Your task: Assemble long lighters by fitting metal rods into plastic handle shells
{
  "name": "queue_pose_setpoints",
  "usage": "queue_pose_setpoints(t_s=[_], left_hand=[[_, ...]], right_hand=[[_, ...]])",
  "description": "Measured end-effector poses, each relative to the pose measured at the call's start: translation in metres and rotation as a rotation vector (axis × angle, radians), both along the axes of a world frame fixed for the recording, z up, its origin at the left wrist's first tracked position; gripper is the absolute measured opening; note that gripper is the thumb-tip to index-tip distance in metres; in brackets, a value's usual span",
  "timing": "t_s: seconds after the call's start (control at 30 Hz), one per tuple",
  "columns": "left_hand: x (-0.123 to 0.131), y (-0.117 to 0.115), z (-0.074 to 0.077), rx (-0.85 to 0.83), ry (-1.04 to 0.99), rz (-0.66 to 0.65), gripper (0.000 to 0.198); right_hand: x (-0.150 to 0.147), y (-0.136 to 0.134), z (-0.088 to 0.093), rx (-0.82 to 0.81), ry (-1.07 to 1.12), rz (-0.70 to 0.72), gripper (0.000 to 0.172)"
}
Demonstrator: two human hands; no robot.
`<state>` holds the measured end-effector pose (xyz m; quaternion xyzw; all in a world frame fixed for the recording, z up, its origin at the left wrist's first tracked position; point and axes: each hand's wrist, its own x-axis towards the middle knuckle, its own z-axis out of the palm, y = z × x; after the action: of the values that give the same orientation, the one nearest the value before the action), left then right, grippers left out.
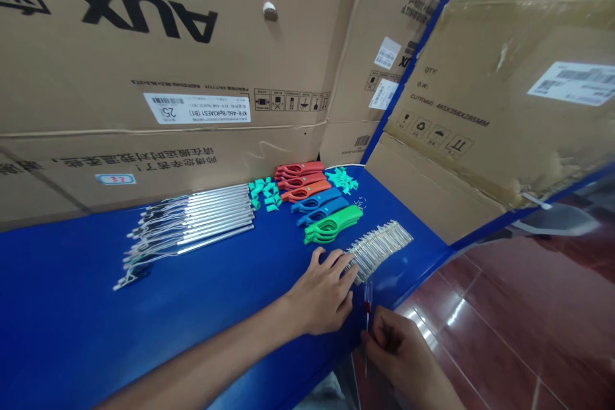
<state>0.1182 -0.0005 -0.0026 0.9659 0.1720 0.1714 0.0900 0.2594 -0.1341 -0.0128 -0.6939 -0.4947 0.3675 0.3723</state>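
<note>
Head view, angled down across a blue worktop point(72, 320). Right hand point(396, 349) at the worktop's near edge, fingers pinched shut on a slender clear tube point(368, 304) with a red section, held upright, its lower end reaching past the edge. Exact material hard to tell at this size; probably very light, stiff and fairly fragile, possibly slippery, so a gentle pinch around the shaft seems safest. Left hand point(319, 295) open and flat on the worktop, fingers spread, holding nothing, fingertips at or just beside the near end of a fanned row of small clear tubes point(378, 248). Row likely light and easy to knock out of line. Only a narrow strip of worktop between right hand and row, so little room for a wide swing. Farther along, red-orange plastic handles point(302, 179), blue plastic handles point(319, 207) and green plastic handles point(332, 225) in loose stacks. Nearby, small teal plastic pieces point(265, 193) and a bundle of metal rods with thin wires point(189, 224). Behind, large cardboard cartons point(144, 45) printed "AUX"; to the right, below the worktop, glossy red floor tiles point(504, 327).
</note>
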Motion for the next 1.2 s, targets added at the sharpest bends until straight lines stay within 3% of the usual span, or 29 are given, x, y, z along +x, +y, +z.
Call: queue_pose_setpoints(t_s=[0.37,0.67,1.2], left_hand=[[0.000,0.000,-0.002,0.015,-0.026,-0.011,0.042],[-0.007,0.001,-0.005,0.024,-0.131,-0.014,0.022],[-0.005,-0.001,-0.004,0.009,-0.106,-0.047,0.025]], right_hand=[[0.001,0.001,-0.002,-0.023,0.015,-0.011,0.031],[0.006,-0.010,0.000,-0.056,-0.019,0.000,0.031],[0.000,-0.011,0.000,-0.056,-0.051,0.010,0.025]])
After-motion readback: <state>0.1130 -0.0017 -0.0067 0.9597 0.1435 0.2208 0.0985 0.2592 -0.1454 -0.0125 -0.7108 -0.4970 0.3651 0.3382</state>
